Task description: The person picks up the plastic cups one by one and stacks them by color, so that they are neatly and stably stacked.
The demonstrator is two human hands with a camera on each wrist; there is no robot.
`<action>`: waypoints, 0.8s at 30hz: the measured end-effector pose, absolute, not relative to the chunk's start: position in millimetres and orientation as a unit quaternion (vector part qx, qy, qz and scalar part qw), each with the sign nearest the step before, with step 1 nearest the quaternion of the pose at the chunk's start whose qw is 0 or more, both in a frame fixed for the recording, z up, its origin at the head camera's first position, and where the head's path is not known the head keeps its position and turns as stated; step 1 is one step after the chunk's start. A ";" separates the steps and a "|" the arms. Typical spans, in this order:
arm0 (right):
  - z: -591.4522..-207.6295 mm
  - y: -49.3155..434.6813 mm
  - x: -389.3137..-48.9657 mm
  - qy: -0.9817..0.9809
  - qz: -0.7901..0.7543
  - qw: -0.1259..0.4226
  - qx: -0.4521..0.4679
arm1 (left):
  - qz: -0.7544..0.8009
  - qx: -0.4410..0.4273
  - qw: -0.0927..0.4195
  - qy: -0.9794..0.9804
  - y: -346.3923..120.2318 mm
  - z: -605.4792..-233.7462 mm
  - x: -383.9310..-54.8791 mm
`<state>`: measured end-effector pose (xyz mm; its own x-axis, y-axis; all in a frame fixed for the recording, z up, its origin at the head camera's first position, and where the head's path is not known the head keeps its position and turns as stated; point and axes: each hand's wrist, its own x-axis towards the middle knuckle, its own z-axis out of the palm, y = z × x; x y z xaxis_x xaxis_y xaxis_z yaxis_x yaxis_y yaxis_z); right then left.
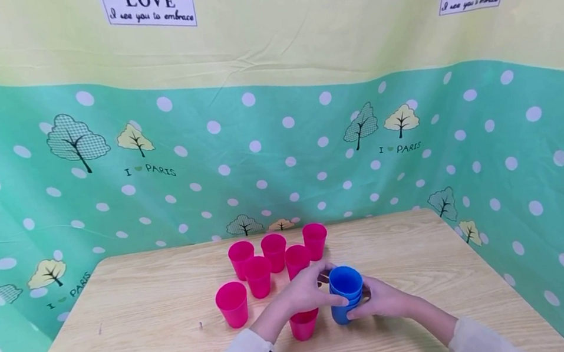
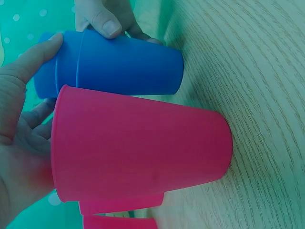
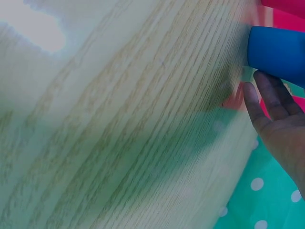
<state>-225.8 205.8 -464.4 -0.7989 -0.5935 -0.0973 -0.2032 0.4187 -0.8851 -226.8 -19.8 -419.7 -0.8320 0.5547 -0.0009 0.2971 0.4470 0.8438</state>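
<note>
A nested stack of blue cups [image 1: 346, 281] stands upright on the wooden table, right of the pink cups. My left hand [image 1: 309, 290] holds the upper part of the stack from the left, thumb near the rim. From the right, my right hand [image 1: 381, 298] grips the lower cup, thumb on the near side. The left wrist view has both thumbs on the blue stack [image 2: 128, 64], with a pink cup [image 2: 138, 143] in front hiding part of the left hand's fingers. In the right wrist view, fingers of the right hand [image 3: 281, 107] lie along the blue cup [image 3: 276, 52].
Below my left forearm stands a pink cup [image 1: 304, 325], partly covered by it. Another pink cup [image 1: 233, 305] is to the left, and several more, including a front one [image 1: 258, 277], stand toward the back. Patterned cloth [image 1: 258, 161] hangs behind the wooden table [image 1: 148, 336].
</note>
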 end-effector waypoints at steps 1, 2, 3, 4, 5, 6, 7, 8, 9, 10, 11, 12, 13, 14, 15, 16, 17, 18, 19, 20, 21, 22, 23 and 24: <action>-464.4 205.9 -225.7 0.817 -0.481 0.204 -0.244 | 0.460 0.255 0.140 0.839 -20.0 -420.3 -227.0; -464.6 206.0 -225.7 0.817 -0.482 0.204 -0.244 | 0.460 0.255 0.140 0.839 -20.1 -420.7 -227.0; -464.6 206.0 -225.6 0.816 -0.482 0.204 -0.245 | 0.458 0.256 0.140 0.840 -20.1 -421.0 -227.3; -464.6 206.1 -225.6 0.815 -0.483 0.204 -0.245 | 0.458 0.255 0.141 0.840 -20.2 -421.2 -227.4; -464.6 206.2 -225.5 0.815 -0.483 0.204 -0.245 | 0.456 0.256 0.140 0.841 -20.4 -421.5 -227.5; -464.5 206.1 -225.5 0.815 -0.483 0.205 -0.245 | 0.455 0.255 0.140 0.841 -20.5 -421.5 -227.6; -464.4 206.0 -225.4 0.816 -0.483 0.206 -0.244 | 0.455 0.253 0.142 0.842 -20.7 -421.5 -227.7; -464.2 205.9 -225.2 0.816 -0.482 0.206 -0.243 | 0.455 0.252 0.143 0.842 -20.8 -421.5 -227.7; -464.1 205.8 -225.1 0.817 -0.481 0.206 -0.242 | 0.454 0.251 0.143 0.843 -20.9 -421.2 -227.9; -463.9 205.6 -224.9 0.817 -0.481 0.206 -0.241 | 0.454 0.250 0.144 0.843 -21.1 -421.3 -228.0; -463.7 205.3 -224.8 0.818 -0.480 0.205 -0.241 | 0.452 0.251 0.143 0.844 -21.3 -421.3 -228.1; -463.5 205.2 -224.7 0.818 -0.479 0.204 -0.242 | 0.452 0.250 0.143 0.844 -21.4 -421.1 -228.2; -463.4 205.0 -224.7 0.819 -0.479 0.202 -0.243 | 0.451 0.252 0.141 0.845 -21.5 -421.2 -228.4; -463.3 204.8 -224.6 0.819 -0.479 0.201 -0.244 | 0.450 0.254 0.140 0.845 -21.6 -421.2 -228.5; -463.4 204.7 -224.6 0.820 -0.477 0.199 -0.245 | 0.450 0.255 0.139 0.844 -21.8 -421.1 -228.7; -463.4 204.6 -224.5 0.820 -0.477 0.199 -0.246 | 0.450 0.256 0.139 0.844 -21.8 -421.4 -228.9; -463.4 204.5 -224.5 0.820 -0.477 0.198 -0.246 | 0.449 0.256 0.139 0.845 -21.9 -421.3 -229.0; -463.3 204.4 -224.4 0.821 -0.477 0.198 -0.245 | 0.448 0.257 0.139 0.845 -22.0 -421.1 -229.1; -463.1 204.3 -224.2 0.821 -0.477 0.200 -0.243 | 0.448 0.257 0.140 0.845 -22.0 -421.0 -229.2; -463.1 204.2 -224.1 0.822 -0.476 0.200 -0.241 | 0.446 0.256 0.140 0.846 -22.0 -420.6 -229.1; -463.2 204.2 -224.1 0.821 -0.477 0.201 -0.239 | 0.445 0.255 0.140 0.847 -22.1 -420.3 -229.0; -463.2 204.2 -224.1 0.821 -0.479 0.202 -0.238 | 0.442 0.255 0.139 0.848 -22.1 -420.0 -229.0; -463.3 204.3 -224.2 0.820 -0.480 0.202 -0.237 | 0.441 0.255 0.139 0.849 -22.1 -419.5 -228.8; -463.3 204.4 -224.2 0.820 -0.481 0.203 -0.236 | 0.440 0.255 0.138 0.850 -22.3 -419.1 -228.6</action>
<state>-224.2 204.4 -463.3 -0.8068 -0.5813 -0.1056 -0.1911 0.4260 -0.8843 -228.6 -22.3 -419.1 -0.8318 0.5549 -0.0098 0.3128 0.4833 0.8177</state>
